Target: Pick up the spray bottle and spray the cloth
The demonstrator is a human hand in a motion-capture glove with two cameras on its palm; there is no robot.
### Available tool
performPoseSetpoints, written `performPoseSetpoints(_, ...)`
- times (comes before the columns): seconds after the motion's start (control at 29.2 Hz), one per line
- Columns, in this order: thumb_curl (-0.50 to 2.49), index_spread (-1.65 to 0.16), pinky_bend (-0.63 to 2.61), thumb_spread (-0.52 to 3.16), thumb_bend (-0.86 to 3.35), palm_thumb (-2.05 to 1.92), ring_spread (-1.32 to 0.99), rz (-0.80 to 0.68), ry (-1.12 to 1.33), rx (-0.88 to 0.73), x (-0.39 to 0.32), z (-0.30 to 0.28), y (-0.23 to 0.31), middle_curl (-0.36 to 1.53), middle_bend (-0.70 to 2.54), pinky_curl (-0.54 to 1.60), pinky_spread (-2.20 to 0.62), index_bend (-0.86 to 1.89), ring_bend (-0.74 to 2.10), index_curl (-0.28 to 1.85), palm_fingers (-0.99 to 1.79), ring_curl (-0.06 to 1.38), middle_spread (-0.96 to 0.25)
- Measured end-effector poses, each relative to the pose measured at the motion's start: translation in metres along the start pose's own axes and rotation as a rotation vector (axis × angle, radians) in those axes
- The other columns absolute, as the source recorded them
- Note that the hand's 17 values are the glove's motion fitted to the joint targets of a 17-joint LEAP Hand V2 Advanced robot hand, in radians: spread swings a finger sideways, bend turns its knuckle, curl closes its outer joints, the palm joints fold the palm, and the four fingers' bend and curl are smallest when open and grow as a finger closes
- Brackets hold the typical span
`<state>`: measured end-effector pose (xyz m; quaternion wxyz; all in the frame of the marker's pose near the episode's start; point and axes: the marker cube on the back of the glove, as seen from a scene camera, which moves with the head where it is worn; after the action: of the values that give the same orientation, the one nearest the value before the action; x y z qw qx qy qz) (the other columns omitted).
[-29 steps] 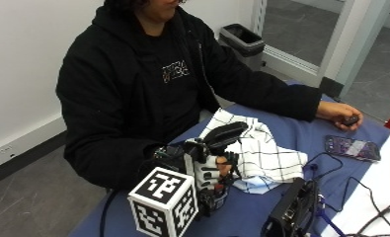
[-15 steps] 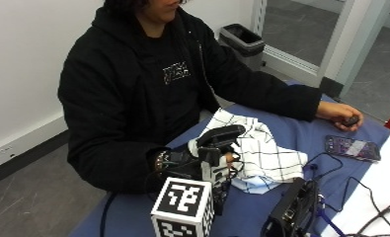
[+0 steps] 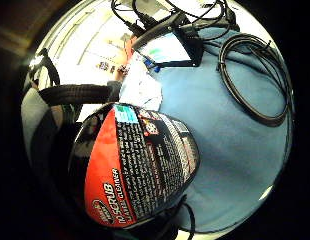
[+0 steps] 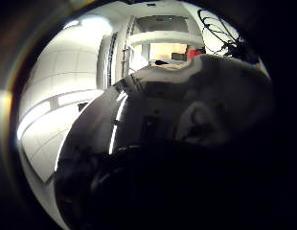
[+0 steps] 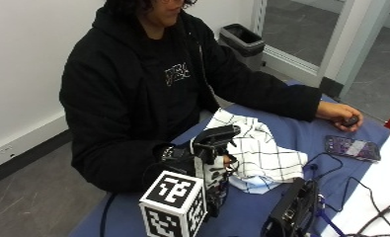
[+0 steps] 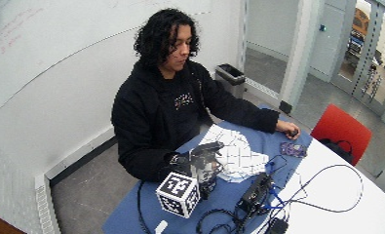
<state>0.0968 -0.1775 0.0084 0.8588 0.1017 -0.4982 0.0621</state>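
Blue-covered table (image 5: 352, 173) beside a white wall and glass door, person seated at it. Gloved right hand (image 5: 181, 160) is wrapped round the spray bottle (image 5: 211, 163), fingers curled about its body just under the black trigger head; bottle upright, at the table's near edge. Can't tell whether it is lifted clear or resting on the surface, the marker block hides its base. Nozzle faces the checked cloth (image 5: 260, 155), which lies crumpled on the table just beside the bottle. Little-finger palm view is filled by the bottle's red and black label, so bottle sits right against the palm; blue surface and a coiled cable (image 3: 255, 75) beyond. Thumb palm view mostly dark bottle surface. Bare left hand (image 5: 342, 116) rests well apart, near a phone (image 5: 352, 147). Progress: grasp looks done, aim roughly set; no sign of spray on cloth yet, trigger pull remains, judging from this.
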Motion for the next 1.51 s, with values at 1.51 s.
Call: performPoseSetpoints(1.51,0.82,-0.22,0.43,0.65,-0.01,1.01,-0.19,0.846,1.27,-0.831,-0.011,0.13,-0.003,0.58,0.67,0.44,-0.25,0.23,0.66,0.62,1.3,0.51,-0.13)
